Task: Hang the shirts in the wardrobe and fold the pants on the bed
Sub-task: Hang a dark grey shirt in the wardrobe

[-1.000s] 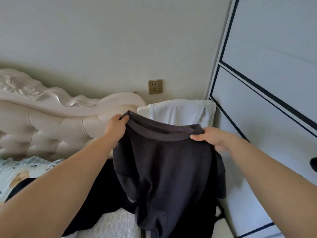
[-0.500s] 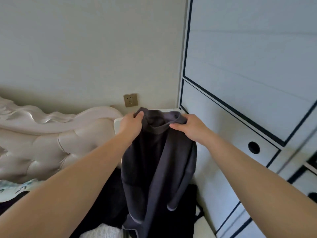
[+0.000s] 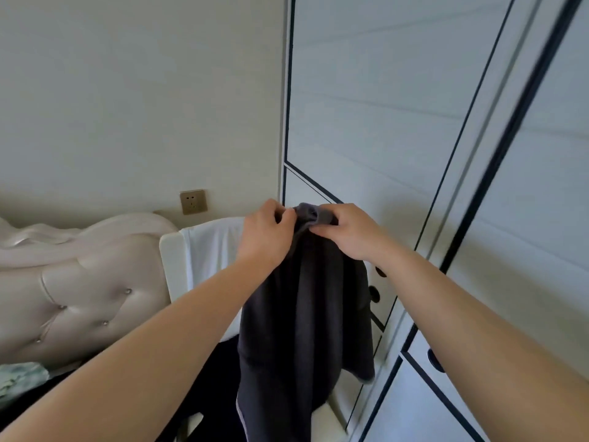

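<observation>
Both hands pinch the top band of the grey garment (image 3: 299, 314). The left hand (image 3: 264, 237) and right hand (image 3: 347, 231) are now almost touching, where a second ago they held the band stretched wide. The garment hangs bunched before the wardrobe's (image 3: 382, 122) left edge, above dark clothes (image 3: 216, 371) beside the headboard (image 3: 79, 282).

Bed (image 3: 63, 333) is mostly out of shot, pretty much just the cream tufted headboard (image 3: 95, 250) visible. Under the headboard's left end there's a scrap of pale green patterned bedding (image 3: 19, 376). Below its right end, black clothes (image 3: 218, 368) lie spread on the bed.
</observation>
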### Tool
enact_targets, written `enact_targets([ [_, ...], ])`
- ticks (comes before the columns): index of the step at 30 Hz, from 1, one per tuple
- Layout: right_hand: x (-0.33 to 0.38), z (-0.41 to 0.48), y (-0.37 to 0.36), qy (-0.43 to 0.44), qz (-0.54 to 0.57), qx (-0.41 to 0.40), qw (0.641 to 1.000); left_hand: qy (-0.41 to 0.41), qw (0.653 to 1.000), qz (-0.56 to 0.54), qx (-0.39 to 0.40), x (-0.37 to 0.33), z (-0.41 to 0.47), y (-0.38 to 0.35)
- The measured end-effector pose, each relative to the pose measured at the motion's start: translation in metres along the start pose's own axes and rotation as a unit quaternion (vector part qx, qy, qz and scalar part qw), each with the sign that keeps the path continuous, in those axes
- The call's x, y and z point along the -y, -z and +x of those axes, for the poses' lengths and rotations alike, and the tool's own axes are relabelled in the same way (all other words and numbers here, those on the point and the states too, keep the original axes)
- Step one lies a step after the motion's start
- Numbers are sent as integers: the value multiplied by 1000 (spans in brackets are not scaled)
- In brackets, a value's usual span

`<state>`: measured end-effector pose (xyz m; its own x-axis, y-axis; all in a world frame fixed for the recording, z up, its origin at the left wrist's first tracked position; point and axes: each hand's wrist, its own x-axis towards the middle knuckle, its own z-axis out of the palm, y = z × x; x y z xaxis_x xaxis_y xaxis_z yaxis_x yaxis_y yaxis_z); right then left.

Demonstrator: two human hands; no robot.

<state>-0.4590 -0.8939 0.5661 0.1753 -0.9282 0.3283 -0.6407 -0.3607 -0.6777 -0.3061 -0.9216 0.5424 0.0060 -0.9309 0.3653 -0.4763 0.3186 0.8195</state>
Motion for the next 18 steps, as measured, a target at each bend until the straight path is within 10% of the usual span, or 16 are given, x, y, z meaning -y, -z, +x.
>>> enact_targets([
  [18, 7, -109, 81, -95, 29, -302, 948, -231, 909, -235, 255, -100, -26, -48],
])
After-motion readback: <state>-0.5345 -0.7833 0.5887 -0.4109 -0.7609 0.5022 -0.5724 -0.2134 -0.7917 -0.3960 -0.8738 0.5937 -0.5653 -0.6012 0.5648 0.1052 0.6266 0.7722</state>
